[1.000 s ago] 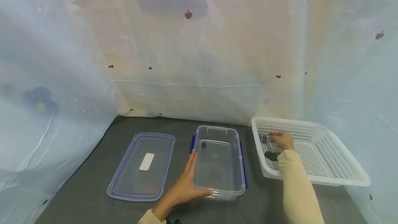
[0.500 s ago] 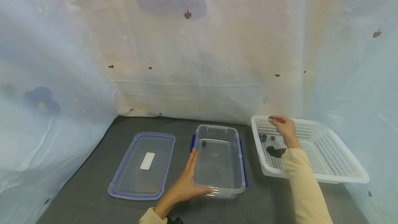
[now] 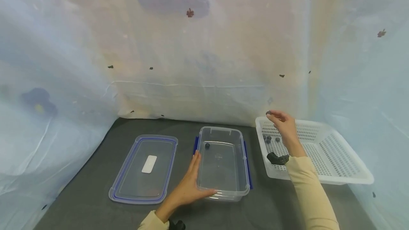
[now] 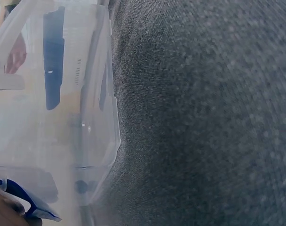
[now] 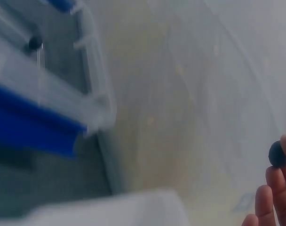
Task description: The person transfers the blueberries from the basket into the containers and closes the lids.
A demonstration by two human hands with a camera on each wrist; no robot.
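Observation:
My right hand (image 3: 285, 127) pinches a small dark blueberry (image 5: 277, 154) between thumb and fingertips, held up above the left rim of a white perforated basket (image 3: 338, 153). Several more blueberries (image 3: 268, 140) lie in that basket's left part. A clear plastic container (image 3: 222, 173) with blue side latches stands uncovered in the middle. Inside it, near the far left, lies one blueberry (image 3: 207, 146). Against the container's left side rests my left hand (image 3: 188, 182), its fingers straight and its thumb along the near rim. The left wrist view shows mostly the container's clear wall.
To the left of the container lies its clear lid (image 3: 137, 180), with a blue seal and a white label. The table has a dark grey cloth (image 3: 92, 194). A patterned plastic sheet (image 3: 191, 52) hangs behind and at both sides.
My right hand has picked a blueberry out of the basket, lifted it and moved it a little left. The left hand has stayed at the container.

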